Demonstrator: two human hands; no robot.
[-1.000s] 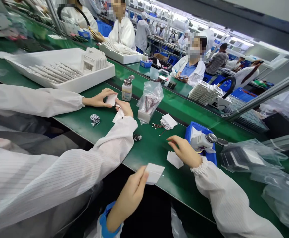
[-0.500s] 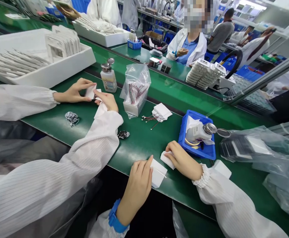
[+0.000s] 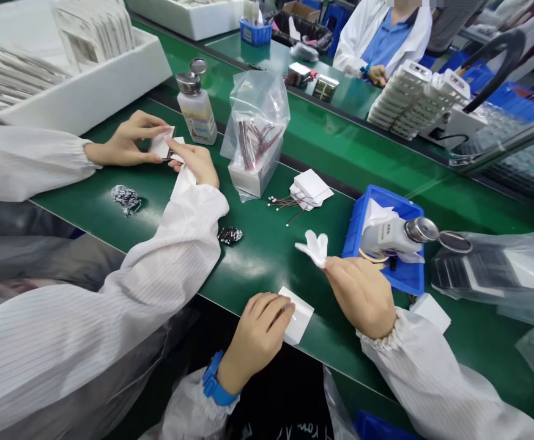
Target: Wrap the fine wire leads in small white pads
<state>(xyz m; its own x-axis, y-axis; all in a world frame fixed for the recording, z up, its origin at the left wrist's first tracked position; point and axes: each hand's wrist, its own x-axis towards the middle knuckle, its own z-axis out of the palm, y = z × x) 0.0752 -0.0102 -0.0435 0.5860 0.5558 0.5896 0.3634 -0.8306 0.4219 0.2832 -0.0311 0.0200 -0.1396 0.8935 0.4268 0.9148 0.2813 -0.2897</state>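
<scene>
My left hand (image 3: 260, 330), with a blue wristband, is closed on the left end of a flat white rectangular piece (image 3: 301, 319) at the table's front edge. The thumb side is partly hidden. To its right, my right hand (image 3: 363, 293) pinches a crumpled white wipe (image 3: 315, 247), whose folded ends stick up and left from the fingers. A blue basket (image 3: 416, 290) stands just behind that hand and holds a white dispenser bottle (image 3: 388, 237). Farther back lies a stack of similar white pieces (image 3: 312, 186) with thin red and black wires.
A co-worker's hands (image 3: 193, 162) hold a small white piece at the left, their sleeve lying across the table. Behind stand another bottle (image 3: 197, 116), a clear bag of wires (image 3: 257, 134) and a white tray (image 3: 111, 82). Plastic bags (image 3: 500, 263) lie at right.
My right hand has lifted off the table and turned, raising the wipe away from the surface. My left hand stays on the white piece. The view has tilted downward.
</scene>
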